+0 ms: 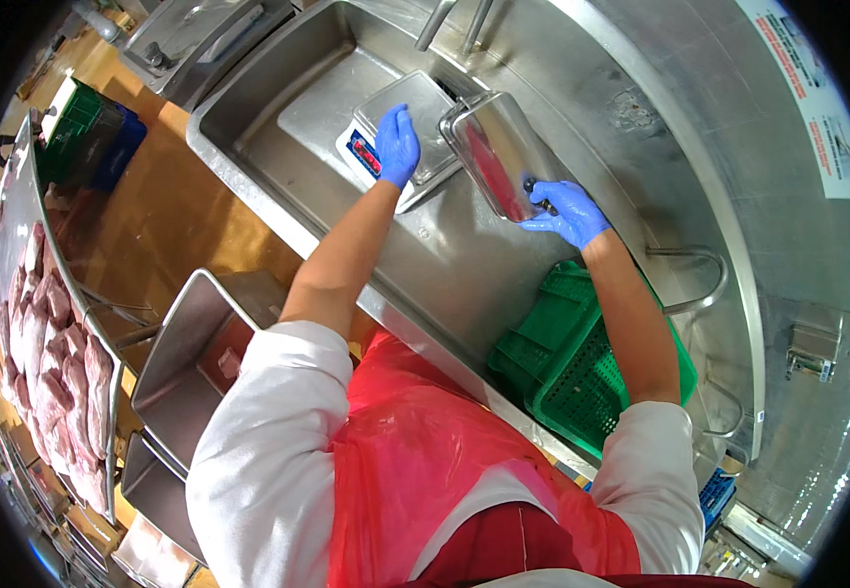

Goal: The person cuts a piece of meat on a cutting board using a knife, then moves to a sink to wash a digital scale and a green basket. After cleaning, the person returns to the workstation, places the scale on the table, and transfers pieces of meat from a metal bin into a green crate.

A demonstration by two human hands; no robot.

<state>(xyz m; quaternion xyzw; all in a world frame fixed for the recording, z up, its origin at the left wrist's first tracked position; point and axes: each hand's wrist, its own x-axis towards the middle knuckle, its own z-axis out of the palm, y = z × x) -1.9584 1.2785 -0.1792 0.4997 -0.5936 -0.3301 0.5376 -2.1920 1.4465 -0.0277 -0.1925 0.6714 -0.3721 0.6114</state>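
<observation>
My left hand (398, 145), in a blue glove, is over a digital scale (347, 156) with a lit red display. Its fingers are stretched out and hold nothing; whether they touch the scale's steel weighing plate (432, 110) I cannot tell. In my right hand (575, 213), also gloved, is a tilted rectangular stainless steel container (502, 140), gripped near its lower end. A dark handle or knob (530, 185) shows beside the fingers. The container's shiny side reflects red, and its far end is close to the scale's right edge. Both scale and container are over a steel sink (410, 250).
A green perforated crate (542, 367) leans in the sink's near right part, under my right forearm. Faucet pipes (436, 26) rise behind. To my left are deep steel bins (189, 375), a table (17, 198) heaped with raw meat (57, 367), and stacked crates (76, 132).
</observation>
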